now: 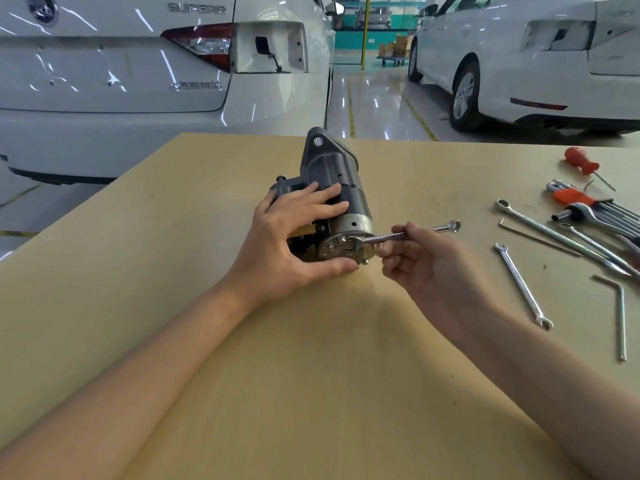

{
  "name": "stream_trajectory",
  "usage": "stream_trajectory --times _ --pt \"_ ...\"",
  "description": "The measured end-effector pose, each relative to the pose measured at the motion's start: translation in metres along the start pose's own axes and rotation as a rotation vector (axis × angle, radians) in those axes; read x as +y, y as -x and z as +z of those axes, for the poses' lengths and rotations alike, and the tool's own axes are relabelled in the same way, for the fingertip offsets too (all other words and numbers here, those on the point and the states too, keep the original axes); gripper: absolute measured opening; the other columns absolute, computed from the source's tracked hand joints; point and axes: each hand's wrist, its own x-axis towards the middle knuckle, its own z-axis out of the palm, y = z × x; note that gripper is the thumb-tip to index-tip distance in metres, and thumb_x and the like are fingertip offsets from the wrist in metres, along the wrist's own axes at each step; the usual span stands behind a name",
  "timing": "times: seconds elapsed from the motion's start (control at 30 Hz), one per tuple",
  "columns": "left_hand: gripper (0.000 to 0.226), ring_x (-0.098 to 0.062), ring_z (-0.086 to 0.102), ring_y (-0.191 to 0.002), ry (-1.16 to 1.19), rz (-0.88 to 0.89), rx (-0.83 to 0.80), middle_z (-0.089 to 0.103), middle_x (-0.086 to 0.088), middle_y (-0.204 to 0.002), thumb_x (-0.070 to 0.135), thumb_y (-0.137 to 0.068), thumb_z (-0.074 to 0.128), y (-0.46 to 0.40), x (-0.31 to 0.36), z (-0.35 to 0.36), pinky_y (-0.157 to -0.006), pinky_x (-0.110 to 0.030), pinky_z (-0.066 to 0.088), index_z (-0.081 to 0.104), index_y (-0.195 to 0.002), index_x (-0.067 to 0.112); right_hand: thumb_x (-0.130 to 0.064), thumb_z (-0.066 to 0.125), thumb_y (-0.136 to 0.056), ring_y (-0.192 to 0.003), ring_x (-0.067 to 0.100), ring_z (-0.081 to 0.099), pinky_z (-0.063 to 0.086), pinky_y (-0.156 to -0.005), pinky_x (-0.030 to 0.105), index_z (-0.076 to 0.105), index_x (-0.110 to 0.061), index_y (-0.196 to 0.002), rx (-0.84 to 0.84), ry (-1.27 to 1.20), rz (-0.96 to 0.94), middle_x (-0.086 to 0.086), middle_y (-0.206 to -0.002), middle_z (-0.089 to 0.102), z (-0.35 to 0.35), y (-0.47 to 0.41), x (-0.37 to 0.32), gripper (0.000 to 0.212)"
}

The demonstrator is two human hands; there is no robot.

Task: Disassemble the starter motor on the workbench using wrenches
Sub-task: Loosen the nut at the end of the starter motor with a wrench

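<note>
Starter motor (332,199) lies on its side near the middle of the tan worktop (207,341), its silver end cap facing the person and its dark nose housing pointing away toward the cars. Left hand (294,237) grips the motor body, fingers spread flat over the top and thumb curled under the edge of the end cap. Right hand (426,265) pinches the shank of a small wrench (405,234) between thumb and fingertips; the wrench's open end sits on a bolt on the end cap, its ring end sticking out to the right. On the worktop to the right, apart from the motor, lie a loose spanner (523,287), a bent hex key (620,317), a longer ring spanner (554,233), a cluster of more spanners and keys with an orange holder (571,197), and a red-handled screwdriver (581,161). Two white cars (138,81) stand on the glossy floor beyond
</note>
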Motion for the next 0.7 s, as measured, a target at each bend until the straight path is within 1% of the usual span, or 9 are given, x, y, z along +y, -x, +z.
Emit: stream_trajectory --times 0.1,0.17,0.27,0.4,0.53,0.63,0.7 --pt "0.066 -0.002 0.035 -0.138 0.005 -0.006 0.004 0.049 0.016 -0.141 0.058 -0.063 0.072 0.0 0.001 0.0 -0.118 -0.053 0.013 0.06 -0.123 0.033 -0.015 0.04 -0.1 -0.052 0.016 0.058 0.051 -0.054 0.023 0.053 -0.007 -0.086 -0.013 -0.027 0.039 0.011 -0.061 0.065 0.0 0.0 0.002 0.021" --pt "0.065 -0.002 0.036 -0.138 0.002 -0.006 0.006 0.05 0.016 -0.141 0.058 -0.064 0.074 0.0 0.001 0.001 -0.118 -0.053 0.013 0.06 -0.123 0.034 -0.016 0.04 -0.101 -0.053 0.017 0.06 0.052 -0.055 0.024 0.053 -0.007 -0.086 -0.01 -0.033 0.054 0.011 -0.063 0.067 0.001 0.001 0.002 0.021" --pt "0.063 -0.004 0.037 -0.138 -0.003 -0.007 0.021 0.051 0.013 -0.14 0.049 -0.064 0.079 0.0 0.002 0.002 -0.118 -0.054 0.014 0.061 -0.122 0.031 -0.015 0.039 -0.101 -0.057 0.017 0.065 0.054 -0.057 0.024 0.053 -0.007 -0.088 -0.004 -0.062 0.088 0.011 -0.067 0.069 0.004 0.005 0.004 0.021" --pt "0.055 -0.006 0.04 -0.137 -0.006 -0.006 0.044 0.053 0.011 -0.139 0.043 -0.069 0.077 -0.001 0.002 0.003 -0.117 -0.054 0.016 0.062 -0.12 0.03 -0.013 0.037 -0.1 -0.062 0.019 0.07 0.056 -0.059 0.025 0.053 -0.009 -0.089 0.035 -0.135 0.137 0.011 -0.071 0.072 0.008 0.012 0.009 0.021" --pt "0.051 -0.009 0.043 -0.135 -0.009 -0.001 0.057 0.055 0.009 -0.136 0.039 -0.071 0.076 -0.002 0.003 0.003 -0.114 -0.057 0.021 0.064 -0.119 0.027 -0.013 0.036 -0.101 -0.067 0.02 0.072 0.058 -0.062 0.026 0.053 -0.009 -0.089 0.059 -0.198 0.174 0.013 -0.075 0.073 0.01 0.013 0.011 0.021" --pt "0.051 -0.009 0.044 -0.135 -0.019 0.007 0.064 0.056 0.008 -0.136 0.039 -0.072 0.077 -0.002 0.001 0.003 -0.114 -0.057 0.021 0.066 -0.119 0.024 -0.014 0.036 -0.102 -0.067 0.02 0.072 0.058 -0.06 0.025 0.054 -0.008 -0.086 0.049 -0.169 0.136 0.013 -0.074 0.073 0.01 0.013 0.012 0.025" --pt "0.051 -0.01 0.044 -0.135 -0.021 0.009 0.063 0.056 0.008 -0.136 0.037 -0.072 0.08 -0.002 0.0 0.005 -0.115 -0.056 0.02 0.067 -0.119 0.023 -0.015 0.038 -0.102 -0.07 0.022 0.072 0.057 -0.062 0.026 0.055 -0.006 -0.087 0.03 -0.077 0.036 0.014 -0.076 0.073 0.009 0.013 0.011 0.025"
